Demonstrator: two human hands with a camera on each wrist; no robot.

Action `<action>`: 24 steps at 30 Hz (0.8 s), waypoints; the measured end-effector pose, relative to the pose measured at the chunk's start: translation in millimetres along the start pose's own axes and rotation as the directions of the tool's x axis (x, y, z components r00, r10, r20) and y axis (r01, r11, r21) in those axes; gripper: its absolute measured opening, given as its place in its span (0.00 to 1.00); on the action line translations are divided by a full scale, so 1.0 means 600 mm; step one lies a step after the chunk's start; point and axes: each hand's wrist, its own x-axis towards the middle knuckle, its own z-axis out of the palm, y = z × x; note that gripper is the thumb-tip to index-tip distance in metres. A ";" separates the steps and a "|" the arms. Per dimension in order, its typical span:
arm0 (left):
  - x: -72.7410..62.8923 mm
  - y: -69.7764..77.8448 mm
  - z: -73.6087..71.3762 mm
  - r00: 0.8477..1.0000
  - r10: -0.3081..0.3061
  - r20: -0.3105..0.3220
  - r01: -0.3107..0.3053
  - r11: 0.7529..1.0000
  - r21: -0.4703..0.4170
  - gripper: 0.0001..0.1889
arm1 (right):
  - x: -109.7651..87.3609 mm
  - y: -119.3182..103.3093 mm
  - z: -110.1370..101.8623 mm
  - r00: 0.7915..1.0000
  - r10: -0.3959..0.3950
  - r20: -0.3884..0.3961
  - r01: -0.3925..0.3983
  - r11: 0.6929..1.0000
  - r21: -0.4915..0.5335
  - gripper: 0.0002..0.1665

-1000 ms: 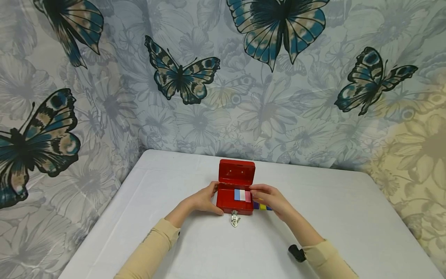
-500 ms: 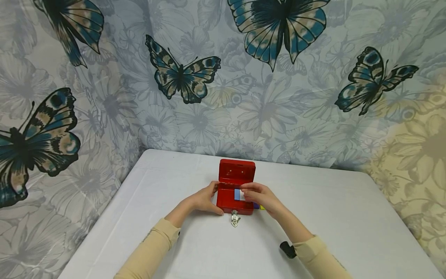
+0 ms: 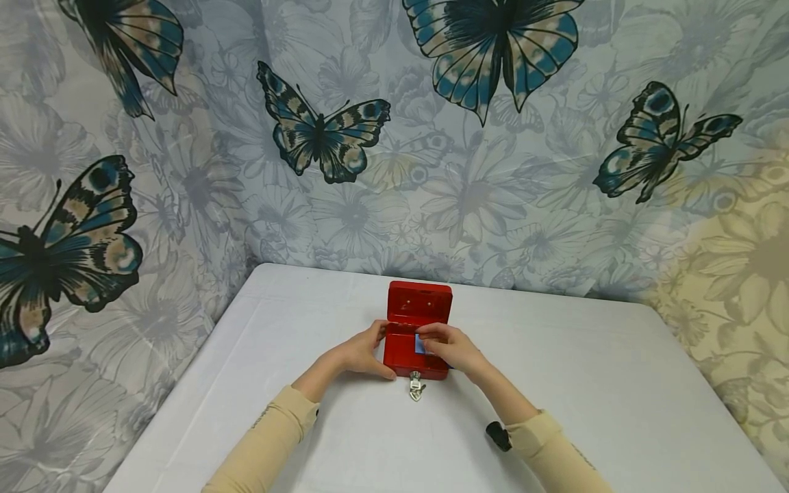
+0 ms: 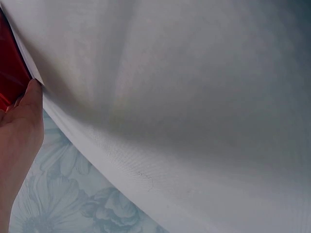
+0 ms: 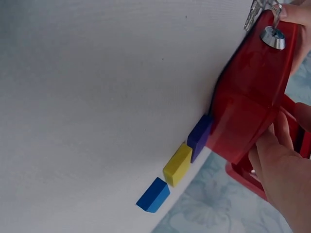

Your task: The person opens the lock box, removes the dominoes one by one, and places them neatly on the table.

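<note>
A small red cash box [image 3: 401, 353] stands on the white table, its lid [image 3: 419, 303] raised at the back. My left hand [image 3: 359, 353] grips the box's left side, thumb at the front corner and fingers toward the back. My right hand [image 3: 455, 348] reaches over the right rim, fingers spread above the blocks inside. Between its fingertips shows a light blue block [image 3: 420, 344]; the hand covers the rest of that row. Outside the right wall, in the right wrist view, lie a purple block [image 5: 199, 137], a yellow block [image 5: 178, 164] and a blue block [image 5: 153, 195].
Keys on a ring [image 3: 416, 390] hang from the silver lock [image 5: 273, 38] at the box's front. A black device [image 3: 498, 436] sits at the right cuff. Behind the table [image 3: 320, 301] hangs a butterfly-patterned cloth [image 3: 370, 219].
My right hand has slid left over the box, covering first the pink block, then the white one. It also covers the blocks outside in the head view. My left hand stays put.
</note>
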 end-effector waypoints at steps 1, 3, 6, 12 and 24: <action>0.000 0.000 0.000 1.000 0.000 0.000 0.000 1.000 0.001 0.52 | 0.001 -0.001 0.002 1.000 0.003 -0.009 -0.003 1.000 -0.026 0.17; 0.000 0.000 0.000 1.000 -0.002 0.001 0.002 1.000 0.004 0.52 | 0.003 -0.003 0.006 1.000 0.007 -0.019 -0.008 0.997 -0.071 0.17; 0.000 -0.001 -0.001 1.000 0.000 0.002 0.000 1.000 0.008 0.52 | 0.005 -0.005 0.012 1.000 0.009 -0.030 -0.012 0.992 -0.125 0.16; 0.001 -0.002 -0.001 1.000 0.010 0.004 -0.010 1.000 0.008 0.51 | 0.010 -0.004 0.020 1.000 -0.011 -0.028 0.005 0.977 -0.211 0.16; -0.001 0.000 -0.001 1.000 0.001 0.002 -0.001 1.000 0.002 0.51 | 0.009 -0.004 0.023 0.999 -0.051 0.012 0.052 0.953 -0.298 0.17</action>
